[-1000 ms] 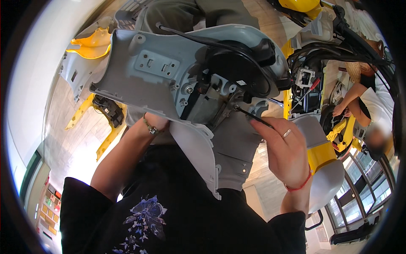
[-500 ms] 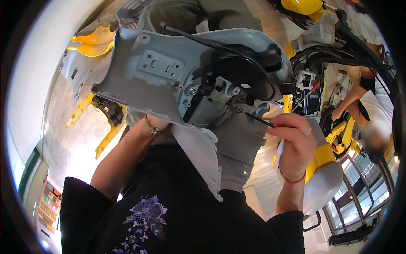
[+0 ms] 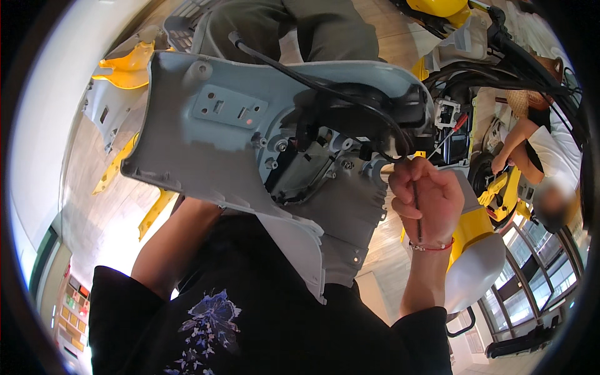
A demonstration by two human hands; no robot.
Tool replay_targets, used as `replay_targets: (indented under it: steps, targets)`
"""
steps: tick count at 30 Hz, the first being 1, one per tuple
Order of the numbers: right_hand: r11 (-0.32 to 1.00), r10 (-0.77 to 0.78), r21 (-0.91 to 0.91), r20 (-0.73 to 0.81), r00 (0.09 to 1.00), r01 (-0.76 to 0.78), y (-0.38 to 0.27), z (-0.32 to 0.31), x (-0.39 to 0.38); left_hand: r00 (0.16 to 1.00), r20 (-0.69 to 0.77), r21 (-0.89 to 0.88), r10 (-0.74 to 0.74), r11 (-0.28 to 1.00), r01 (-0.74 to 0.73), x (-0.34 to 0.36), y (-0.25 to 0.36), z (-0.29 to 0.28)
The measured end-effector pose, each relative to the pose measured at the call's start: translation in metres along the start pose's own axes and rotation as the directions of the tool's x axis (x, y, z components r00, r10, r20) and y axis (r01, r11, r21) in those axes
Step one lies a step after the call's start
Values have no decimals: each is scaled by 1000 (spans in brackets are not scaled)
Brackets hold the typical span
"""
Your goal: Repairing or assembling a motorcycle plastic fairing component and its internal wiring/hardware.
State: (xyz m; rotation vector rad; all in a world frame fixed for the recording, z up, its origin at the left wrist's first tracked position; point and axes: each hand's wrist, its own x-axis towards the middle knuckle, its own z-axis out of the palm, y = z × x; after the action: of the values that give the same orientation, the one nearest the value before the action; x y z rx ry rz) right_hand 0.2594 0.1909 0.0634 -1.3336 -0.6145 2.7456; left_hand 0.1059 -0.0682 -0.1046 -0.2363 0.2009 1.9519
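Observation:
A large grey plastic scooter shell (image 3: 187, 140) lies across my lap with its hollow inner side up. Black parts sit inside it, and a thick black cable (image 3: 290, 74) arches over them. Screw posts (image 3: 281, 145) and a metal screw (image 3: 348, 165) show in the middle. My right hand (image 3: 428, 197) is closed round a thin dark rod (image 3: 418, 212), which lies along the palm toward the wrist. Its fingertips are at the shell's right edge, close to the cable's lower bend. My left hand is under the shell, its fingers hidden; only the forearm (image 3: 175, 244) shows.
Yellow and grey panels (image 3: 128, 67) lie on the floor at left. At right stands a partly stripped yellow scooter with black cables (image 3: 475, 78) and a red-handled screwdriver (image 3: 459, 122). Another person (image 3: 550, 150) sits beyond it. A grey crate (image 3: 181, 28) is at the top left.
My right hand has turned and drawn the rod away from the screw; the rod now points back along the palm. The shell has tilted and shifted slightly left, and my left wrist has slid further under it.

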Motion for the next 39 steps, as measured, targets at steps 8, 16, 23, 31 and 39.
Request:
replay_targets:
  steps: [8,16,23,31,39]
  targets:
    - [82,-293,-996,-51,955,-28,25,22,1,1000,29,-40,12,999,-11,-12,-20,8]
    - [74,-257,-995,-81,963,-64,24,26,-4,997,74,-96,12,995,-5,-63,-10,11]
    - [185,-347,-983,-72,935,-7,47,6,-7,995,97,-139,10,990,4,-87,-41,27]
    - [-87,-430,-995,82,899,50,51,9,-11,994,107,-171,14,985,5,-58,-43,63]
    - [169,-447,-980,16,894,102,52,7,-8,993,116,-198,18,980,5,-3,-78,30]
